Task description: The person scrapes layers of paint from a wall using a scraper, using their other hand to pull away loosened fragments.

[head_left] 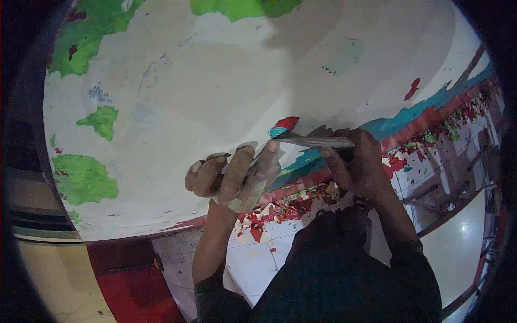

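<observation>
My right hand [362, 161] is closed around a scraper [318, 141], whose flat, greyish metal blade points left along the wall. At the blade's tip a loose paint flake [284, 126], red and turquoise, stands off the pale wall surface [188, 102]. My left hand [237, 175] is against the wall with its fingers apart and partly bent. Its index fingertip is right at the blade's tip, and pale dust coats the hand. Below the blade runs a turquoise band [304, 164] with ragged edges, above a red band [301, 185].
Green paint patches [86, 177] remain on the left and top of the wall. Red, cream and green paint chips [269, 215] litter the white tiled floor [253, 264] along the wall's base. A red panel [132, 280] lies at lower left.
</observation>
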`<state>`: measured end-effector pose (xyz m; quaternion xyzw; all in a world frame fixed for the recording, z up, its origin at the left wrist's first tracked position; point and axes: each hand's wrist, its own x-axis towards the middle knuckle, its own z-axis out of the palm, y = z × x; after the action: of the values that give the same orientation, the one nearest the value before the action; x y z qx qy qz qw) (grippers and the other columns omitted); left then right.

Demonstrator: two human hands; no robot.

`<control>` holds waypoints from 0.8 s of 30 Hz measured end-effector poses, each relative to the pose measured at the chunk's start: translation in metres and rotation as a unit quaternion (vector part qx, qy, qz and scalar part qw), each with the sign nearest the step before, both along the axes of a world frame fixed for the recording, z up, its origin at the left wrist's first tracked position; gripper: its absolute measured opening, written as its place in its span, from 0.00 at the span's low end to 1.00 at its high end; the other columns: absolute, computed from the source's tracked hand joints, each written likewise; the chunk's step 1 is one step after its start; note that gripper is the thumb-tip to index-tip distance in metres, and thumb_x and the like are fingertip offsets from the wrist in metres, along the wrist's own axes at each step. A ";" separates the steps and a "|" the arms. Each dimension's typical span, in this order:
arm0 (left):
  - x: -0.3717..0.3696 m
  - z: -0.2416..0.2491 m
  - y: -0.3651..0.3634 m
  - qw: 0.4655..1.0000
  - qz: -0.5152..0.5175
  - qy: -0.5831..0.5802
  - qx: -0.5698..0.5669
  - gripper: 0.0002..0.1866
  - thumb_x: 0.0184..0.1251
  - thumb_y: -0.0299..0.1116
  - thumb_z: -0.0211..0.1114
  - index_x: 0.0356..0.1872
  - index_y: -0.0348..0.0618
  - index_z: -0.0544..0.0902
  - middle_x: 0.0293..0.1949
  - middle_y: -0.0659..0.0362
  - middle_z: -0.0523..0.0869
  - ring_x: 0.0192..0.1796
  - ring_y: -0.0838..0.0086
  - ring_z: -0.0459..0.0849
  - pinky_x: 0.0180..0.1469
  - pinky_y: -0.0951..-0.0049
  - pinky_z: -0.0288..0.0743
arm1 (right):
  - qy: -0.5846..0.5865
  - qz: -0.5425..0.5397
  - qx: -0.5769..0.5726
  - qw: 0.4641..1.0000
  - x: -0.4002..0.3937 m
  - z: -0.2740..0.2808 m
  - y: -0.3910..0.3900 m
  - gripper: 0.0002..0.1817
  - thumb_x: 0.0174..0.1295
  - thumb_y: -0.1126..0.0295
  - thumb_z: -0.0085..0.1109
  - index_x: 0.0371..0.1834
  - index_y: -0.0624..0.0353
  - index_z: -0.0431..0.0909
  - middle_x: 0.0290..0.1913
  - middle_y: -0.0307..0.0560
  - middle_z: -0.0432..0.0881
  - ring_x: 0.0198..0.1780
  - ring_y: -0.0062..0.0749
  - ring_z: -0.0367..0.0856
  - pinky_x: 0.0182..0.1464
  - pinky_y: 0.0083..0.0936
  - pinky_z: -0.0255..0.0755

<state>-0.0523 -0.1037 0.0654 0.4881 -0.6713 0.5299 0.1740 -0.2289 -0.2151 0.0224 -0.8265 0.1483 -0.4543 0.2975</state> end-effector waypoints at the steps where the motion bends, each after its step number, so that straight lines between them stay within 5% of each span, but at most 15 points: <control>1: 0.000 0.000 0.001 1.000 0.004 0.003 0.008 0.17 0.37 0.31 0.71 0.35 0.54 0.83 0.43 0.61 0.71 0.43 0.64 0.63 0.39 0.68 0.60 | -0.013 0.008 -0.014 1.000 0.001 -0.001 -0.001 0.16 0.50 0.71 0.59 0.38 0.66 0.67 0.27 0.53 0.77 0.25 0.44 0.76 0.28 0.35 0.68; 10: 0.001 -0.004 0.005 1.000 -0.018 0.016 0.000 0.16 0.39 0.29 0.69 0.35 0.55 0.83 0.40 0.63 0.73 0.47 0.64 0.63 0.49 0.62 0.58 | -0.032 0.016 -0.033 0.999 0.001 -0.006 -0.001 0.15 0.50 0.72 0.59 0.39 0.63 0.67 0.29 0.52 0.77 0.23 0.43 0.75 0.26 0.37 0.66; 13: -0.002 0.001 0.007 0.999 -0.001 0.050 -0.001 0.12 0.42 0.36 0.70 0.31 0.63 0.82 0.36 0.74 0.76 0.40 0.74 0.67 0.48 0.65 0.54 | -0.012 0.013 -0.010 1.000 0.001 -0.009 0.001 0.15 0.51 0.71 0.59 0.40 0.62 0.68 0.30 0.51 0.78 0.22 0.42 0.76 0.25 0.37 0.65; 16: 0.002 -0.001 0.008 0.993 -0.066 0.096 -0.008 0.14 0.40 0.35 0.71 0.32 0.63 0.82 0.36 0.74 0.76 0.37 0.75 0.68 0.48 0.64 0.54 | -0.012 -0.005 0.059 0.998 0.000 -0.012 0.007 0.15 0.51 0.70 0.59 0.39 0.64 0.67 0.27 0.51 0.77 0.22 0.42 0.76 0.24 0.36 0.66; 20: 0.004 -0.002 0.000 0.995 -0.049 0.075 -0.049 0.16 0.37 0.35 0.72 0.33 0.62 0.83 0.36 0.74 0.76 0.32 0.77 0.68 0.38 0.71 0.57 | -0.074 0.028 0.205 0.975 0.008 -0.015 0.009 0.17 0.51 0.68 0.59 0.38 0.67 0.65 0.20 0.51 0.75 0.19 0.43 0.76 0.21 0.36 0.66; 24: -0.001 0.003 -0.002 0.996 -0.011 0.074 -0.043 0.17 0.36 0.36 0.72 0.33 0.61 0.84 0.35 0.75 0.75 0.29 0.79 0.67 0.29 0.76 0.54 | -0.083 0.020 0.215 0.973 0.011 -0.015 0.012 0.16 0.54 0.67 0.56 0.35 0.68 0.64 0.16 0.52 0.73 0.16 0.42 0.75 0.18 0.34 0.65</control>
<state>-0.0535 -0.1060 0.0686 0.5109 -0.6386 0.5184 0.2500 -0.2177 -0.2032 0.0078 -0.7052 0.2008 -0.4731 0.4885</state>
